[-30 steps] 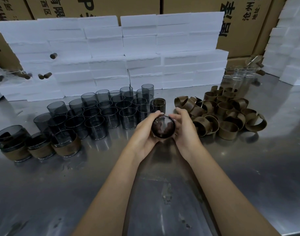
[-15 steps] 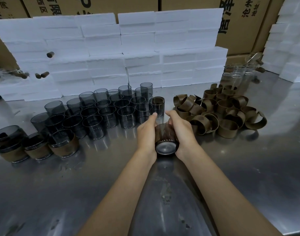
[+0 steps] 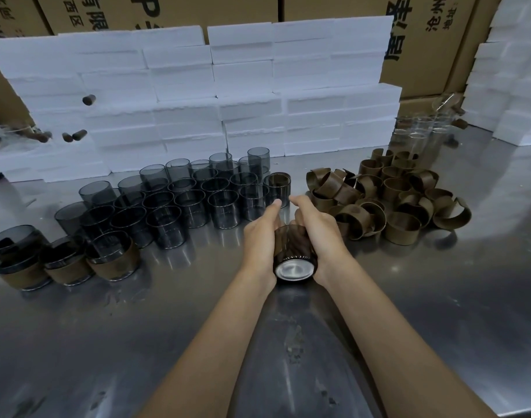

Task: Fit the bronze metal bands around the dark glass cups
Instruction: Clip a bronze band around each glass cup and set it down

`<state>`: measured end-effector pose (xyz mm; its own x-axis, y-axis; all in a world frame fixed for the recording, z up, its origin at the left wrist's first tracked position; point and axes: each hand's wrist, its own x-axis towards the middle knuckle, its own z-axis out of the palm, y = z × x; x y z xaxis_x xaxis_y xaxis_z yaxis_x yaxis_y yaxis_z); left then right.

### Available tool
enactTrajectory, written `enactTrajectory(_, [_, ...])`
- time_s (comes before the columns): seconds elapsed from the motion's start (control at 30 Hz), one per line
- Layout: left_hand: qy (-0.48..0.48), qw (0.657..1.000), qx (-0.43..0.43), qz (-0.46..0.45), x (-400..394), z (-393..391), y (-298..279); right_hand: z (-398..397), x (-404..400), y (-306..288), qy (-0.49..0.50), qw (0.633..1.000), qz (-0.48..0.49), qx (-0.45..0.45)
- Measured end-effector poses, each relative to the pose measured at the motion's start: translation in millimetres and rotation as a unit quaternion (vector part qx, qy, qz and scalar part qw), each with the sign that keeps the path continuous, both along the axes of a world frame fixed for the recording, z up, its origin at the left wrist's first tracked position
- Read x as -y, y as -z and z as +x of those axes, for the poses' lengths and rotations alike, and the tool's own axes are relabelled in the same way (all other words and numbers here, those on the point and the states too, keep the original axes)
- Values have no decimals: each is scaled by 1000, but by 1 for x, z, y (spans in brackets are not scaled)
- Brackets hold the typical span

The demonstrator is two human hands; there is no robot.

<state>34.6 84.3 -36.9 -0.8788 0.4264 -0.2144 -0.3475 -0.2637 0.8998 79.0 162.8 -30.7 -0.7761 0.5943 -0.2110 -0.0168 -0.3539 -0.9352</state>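
I hold one dark glass cup (image 3: 294, 254) lying on its side just above the steel table, its base facing me. My left hand (image 3: 259, 239) grips its left side and my right hand (image 3: 320, 233) grips its right side, thumbs stretched forward over the top. A bronze band seems to wrap the cup under my fingers, mostly hidden. Several bare dark cups (image 3: 179, 203) stand in rows behind my left hand. A heap of loose bronze bands (image 3: 387, 194) lies to the right. Banded cups (image 3: 113, 257) stand at the far left.
The steel table (image 3: 288, 357) stretches toward me. White foam blocks (image 3: 228, 95) are stacked along the back, with cardboard boxes (image 3: 423, 40) behind them. Clear glass cups (image 3: 417, 134) stand at the back right, and more foam (image 3: 511, 70) is piled at the right edge.
The cup has been tipped from facing me with its mouth to lying base toward me, and lowered toward the table. Both hands slid along its sides.
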Motion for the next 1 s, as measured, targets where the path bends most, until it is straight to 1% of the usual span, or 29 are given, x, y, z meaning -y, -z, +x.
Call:
enactTrajectory(0.13, [5,999,-29,-37,-1,-2,0,1,-2,-1,24,1000,-4,-19])
enactTrajectory(0.23, [82,992,-89,-36,-1,0,-2,3,-11,-5,94,994,9,-52])
enactTrajectory(0.3, [142,977,-142,-66,-1,6,-3,6,-19,-9,143,985,24,-96])
enactTrajectory(0.37, [199,960,-177,-89,-2,11,0,10,-26,-11,160,977,21,-141])
enactTrajectory(0.4, [213,954,-187,-92,-2,14,1,11,-29,-11,156,975,20,-154])
enactTrajectory(0.43, [208,954,-195,-91,-2,15,2,12,-31,-10,152,974,16,-165])
enactTrajectory(0.5, [164,964,-197,-73,-3,14,3,13,-35,-8,133,974,0,-183])
enactTrajectory(0.57, [114,974,-193,-35,-3,12,3,12,-38,-7,92,976,-23,-194])
enactTrajectory(0.67, [67,979,-191,30,-1,6,0,9,-38,-7,26,982,-53,-178])
enactTrajectory(0.8, [47,976,-202,72,2,0,-3,2,-29,1,-72,979,-81,-171])
enactTrajectory(0.9, [39,977,-199,65,3,0,-3,1,-26,3,-102,974,-100,-174])
enactTrajectory(1.0, [-15,978,-207,7,4,-2,-2,1,-26,4,-101,975,-101,-171])
